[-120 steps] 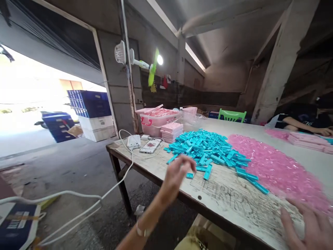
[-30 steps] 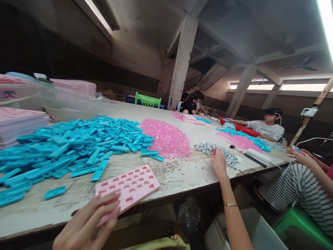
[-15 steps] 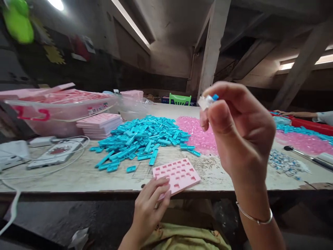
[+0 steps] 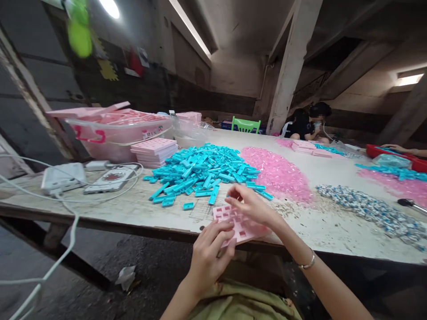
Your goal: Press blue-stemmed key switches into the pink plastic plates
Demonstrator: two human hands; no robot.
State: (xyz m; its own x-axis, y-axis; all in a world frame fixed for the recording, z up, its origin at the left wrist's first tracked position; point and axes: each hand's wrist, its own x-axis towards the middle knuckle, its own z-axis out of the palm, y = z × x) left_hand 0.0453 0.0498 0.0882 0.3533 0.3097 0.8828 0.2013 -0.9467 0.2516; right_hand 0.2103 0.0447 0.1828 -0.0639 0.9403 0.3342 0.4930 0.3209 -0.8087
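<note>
pink tray [image 4: 242, 224] with rows of small pockets lies flat at the near edge of the table [image 4: 333, 231], part of it poking out over the edge toward the person. left hand [image 4: 210, 255] grips its near left corner, fingers curled on top and thumb side under, closed on the tray. right hand [image 4: 250, 205] rests over the tray's top, fingertips pinched together and pressed down at the pockets; whether it has a small piece between them, can't tell, too small and hidden. thin bracelet [image 4: 308, 263] on the right wrist.

just behind the tray, heap of blue plastic strips [image 4: 203, 171], a few loose ones scattered near the tray's far edge. right of that heap and touching it, a pile of pink clear bits [image 4: 276, 173]. further right, a band of small white and blue pieces [image 4: 367, 209], well apart from the tray.

left of the blue heap, a stack of pink trays [image 4: 153, 151], and behind it a clear tub [image 4: 116, 133] filled with more pink trays, red marking on its side. far left on the table, a white charger block [image 4: 63, 178] and a phone [image 4: 111, 180] with white cables [image 4: 66, 240] running off the edge.

far end of the table: green chair [image 4: 246, 124], a person in a dark top [image 4: 307, 124] sitting with more pink and blue piles by them. another person's hand [image 4: 395, 148] at the right edge near a red tray [image 4: 393, 155]. concrete pillar [image 4: 290, 66] behind.
</note>
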